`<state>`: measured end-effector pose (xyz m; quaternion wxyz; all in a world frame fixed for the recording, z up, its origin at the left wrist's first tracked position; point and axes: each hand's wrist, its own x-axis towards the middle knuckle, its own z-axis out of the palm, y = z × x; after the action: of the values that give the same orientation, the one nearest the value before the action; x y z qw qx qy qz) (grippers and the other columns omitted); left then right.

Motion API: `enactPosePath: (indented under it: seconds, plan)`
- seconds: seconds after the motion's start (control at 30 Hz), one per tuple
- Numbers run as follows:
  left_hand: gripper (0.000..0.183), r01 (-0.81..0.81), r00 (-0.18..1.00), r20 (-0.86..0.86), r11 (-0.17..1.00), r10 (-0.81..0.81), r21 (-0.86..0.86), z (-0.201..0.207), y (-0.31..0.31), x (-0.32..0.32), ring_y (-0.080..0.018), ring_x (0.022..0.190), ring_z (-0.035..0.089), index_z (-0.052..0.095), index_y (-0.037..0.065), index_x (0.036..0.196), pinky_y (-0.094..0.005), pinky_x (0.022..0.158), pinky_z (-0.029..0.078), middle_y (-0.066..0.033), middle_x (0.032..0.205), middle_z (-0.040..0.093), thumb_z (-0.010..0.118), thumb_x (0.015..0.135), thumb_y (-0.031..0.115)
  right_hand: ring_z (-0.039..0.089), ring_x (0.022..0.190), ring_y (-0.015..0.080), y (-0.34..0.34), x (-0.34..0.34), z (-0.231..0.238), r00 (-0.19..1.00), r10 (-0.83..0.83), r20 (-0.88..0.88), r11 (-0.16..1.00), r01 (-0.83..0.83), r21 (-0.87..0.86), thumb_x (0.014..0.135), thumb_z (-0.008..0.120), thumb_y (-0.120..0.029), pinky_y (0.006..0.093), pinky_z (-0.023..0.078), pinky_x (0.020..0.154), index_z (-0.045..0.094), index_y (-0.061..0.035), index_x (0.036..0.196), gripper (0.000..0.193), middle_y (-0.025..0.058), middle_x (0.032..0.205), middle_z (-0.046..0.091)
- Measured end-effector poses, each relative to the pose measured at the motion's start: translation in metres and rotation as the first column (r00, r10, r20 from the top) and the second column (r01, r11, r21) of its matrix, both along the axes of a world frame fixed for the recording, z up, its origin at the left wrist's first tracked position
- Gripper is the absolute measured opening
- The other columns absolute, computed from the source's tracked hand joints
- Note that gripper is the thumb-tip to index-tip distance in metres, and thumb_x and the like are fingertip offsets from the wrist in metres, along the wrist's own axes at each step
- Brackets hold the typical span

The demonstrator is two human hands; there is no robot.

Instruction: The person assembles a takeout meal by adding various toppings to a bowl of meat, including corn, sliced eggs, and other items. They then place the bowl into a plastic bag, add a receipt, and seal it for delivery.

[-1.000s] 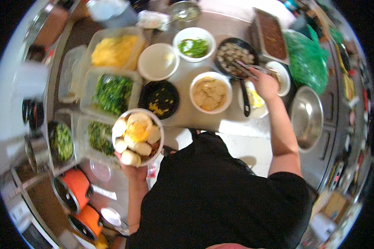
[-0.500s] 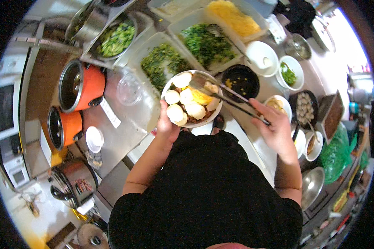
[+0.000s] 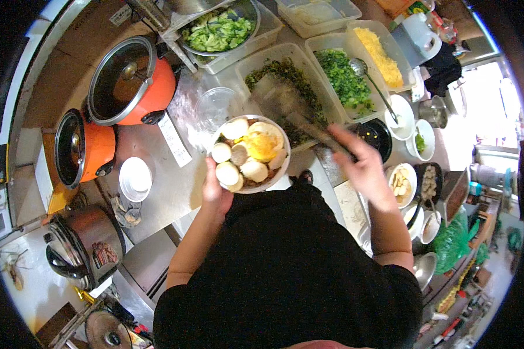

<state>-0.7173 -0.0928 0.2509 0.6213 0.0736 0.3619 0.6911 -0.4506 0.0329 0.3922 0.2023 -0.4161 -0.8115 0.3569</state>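
Note:
My left hand grips the side of a white bowl, tilted so its top shows. In it lie several pale round pieces, an orange-yellow topping and brown food underneath. My right hand is closed around the handle end of dark metal tongs. Smeared by motion, the tongs reach left over a clear tub of dark chopped greens. Whether their tips hold any greens cannot be made out. Beside that tub is another with bright green chopped greens.
At the left stand two orange cookers and a dark electric pot. A round clear lid and stacked white lids lie on the steel counter. Shredded yellow food, a ladle and small bowls line the right.
The tongs have left the bowl and swung up over the dark greens. The bowl has shifted slightly left and down in view. The whole view has turned a little.

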Motion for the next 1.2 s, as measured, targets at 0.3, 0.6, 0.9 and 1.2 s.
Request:
enactPosePath:
  seconds: [0.3, 0.6, 0.9, 1.2]
  plan:
    - [0.058, -0.247, 0.962, 0.073, 0.953, 0.263, -0.177, -0.025, -0.054, -0.060, -0.0285, 0.130, 0.040, 0.032, 0.007, 0.141, -0.0438, 0.110, 0.033, -0.0122, 0.142, 0.040, 0.024, 0.101, 0.047, 0.053, 0.116, 0.0390, 0.127, 0.119, -0.084, 0.736, -0.539, 0.410, 0.828, 0.374, 0.418, 0.089, 0.063, -0.036, 0.0420, 0.044, 0.095, 0.046, -0.0046, 0.135, 0.058, 0.0256, 0.125, 0.055]
    - [0.060, -0.464, 0.856, 0.060, 0.814, 0.514, -0.350, -0.050, -0.103, -0.033, -0.0271, 0.131, 0.039, 0.032, 0.008, 0.143, -0.0416, 0.111, 0.030, -0.0110, 0.142, 0.041, 0.024, 0.100, 0.050, 0.058, 0.099, 0.0275, 0.123, -0.110, -0.094, 0.873, 0.330, 0.360, 0.820, -0.454, 0.348, 0.081, 0.069, -0.024, 0.0393, 0.049, 0.081, 0.065, -0.0131, 0.101, 0.023, 0.0070, 0.106, 0.062]
    - [0.060, -0.476, 0.867, 0.027, 0.842, 0.498, -0.253, -0.089, -0.104, -0.026, -0.0271, 0.126, 0.047, 0.037, 0.005, 0.141, -0.0407, 0.105, 0.038, -0.0125, 0.137, 0.048, 0.032, 0.100, 0.048, 0.062, 0.093, 0.0303, 0.119, -0.229, -0.209, 0.442, 0.549, 0.709, 0.472, -0.864, 0.173, 0.080, 0.059, -0.010, 0.0412, 0.052, 0.078, 0.058, -0.0064, 0.098, 0.019, 0.0111, 0.101, 0.063]
    - [0.065, -0.289, 0.949, -0.017, 0.846, 0.315, -0.447, -0.104, -0.068, -0.035, -0.0249, 0.111, 0.057, 0.038, 0.001, 0.139, -0.0404, 0.091, 0.049, -0.0146, 0.126, 0.055, 0.044, 0.096, 0.051, 0.063, 0.086, 0.0271, 0.137, -0.242, -0.157, 0.957, 0.277, 0.084, 0.925, -0.289, 0.245, 0.089, 0.050, -0.008, 0.0388, 0.051, 0.075, 0.056, -0.0057, 0.117, 0.029, 0.0114, 0.098, 0.063]
